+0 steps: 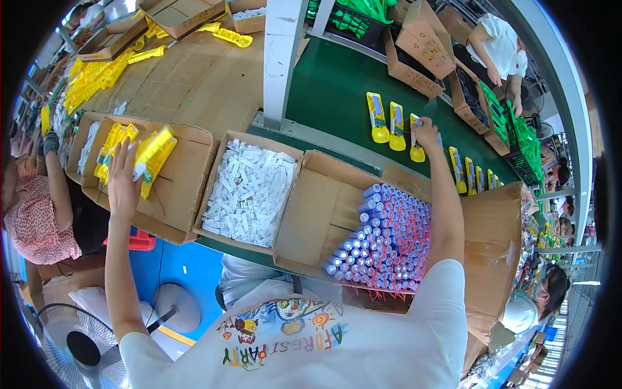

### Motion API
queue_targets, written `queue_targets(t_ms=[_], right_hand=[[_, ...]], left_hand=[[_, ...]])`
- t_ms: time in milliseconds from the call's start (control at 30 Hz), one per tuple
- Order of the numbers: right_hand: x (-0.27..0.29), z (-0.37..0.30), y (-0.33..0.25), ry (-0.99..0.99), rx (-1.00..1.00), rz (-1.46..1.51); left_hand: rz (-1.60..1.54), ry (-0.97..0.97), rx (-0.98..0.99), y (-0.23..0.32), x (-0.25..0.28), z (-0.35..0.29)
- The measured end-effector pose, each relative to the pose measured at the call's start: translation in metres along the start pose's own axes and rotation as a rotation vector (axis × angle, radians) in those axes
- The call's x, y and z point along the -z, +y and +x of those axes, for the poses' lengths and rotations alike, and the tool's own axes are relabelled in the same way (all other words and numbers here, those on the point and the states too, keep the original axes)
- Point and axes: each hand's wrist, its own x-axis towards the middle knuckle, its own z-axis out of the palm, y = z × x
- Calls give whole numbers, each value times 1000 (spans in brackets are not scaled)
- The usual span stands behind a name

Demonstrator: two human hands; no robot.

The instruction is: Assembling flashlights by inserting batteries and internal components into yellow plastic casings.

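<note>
My left hand (123,181) reaches into a cardboard box (184,188) at the left and grips a yellow plastic housing (154,152) with a small white piece at its lower end. More yellow housings (113,146) are stacked in that box. My right hand (424,133) is stretched out over the green conveyor belt (330,84) and holds the top of a yellow housing (416,146) lying there. Two similar yellow housings (378,118) lie on the belt just left of it.
Between my arms stand a box of small white plastic parts (249,191) and a box of blue cylindrical cells (389,236). More yellow housings (472,175) lie further down the belt. Other people sit at the left and the far right. A fan (84,350) stands at the lower left.
</note>
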Motion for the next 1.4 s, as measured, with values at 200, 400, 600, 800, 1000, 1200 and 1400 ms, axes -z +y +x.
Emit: queue_targets(t_ms=[200, 400, 600, 800, 1000, 1200, 1400], right_hand=[[47, -171, -88, 9, 777, 646], [79, -347, -151, 240, 1750, 167], [66, -340, -138, -354, 1161, 597], [60, -373, -157, -656, 710, 987], [34, -398, -143, 248, 1155, 616], [48, -298, -66, 100, 857, -174], [72, -319, -84, 329, 963, 58]], left_hand=[[-1783, -89, 855, 116, 62, -17], [-2714, -544, 792, 237, 67, -40], [-2665, -287, 750, 244, 56, -50], [-2359, -552, 571, 255, 65, -62], [-2236, -416, 810, 272, 67, -54], [-2342, -568, 573, 260, 56, -63], [-2310, -717, 337, 268, 56, -63]])
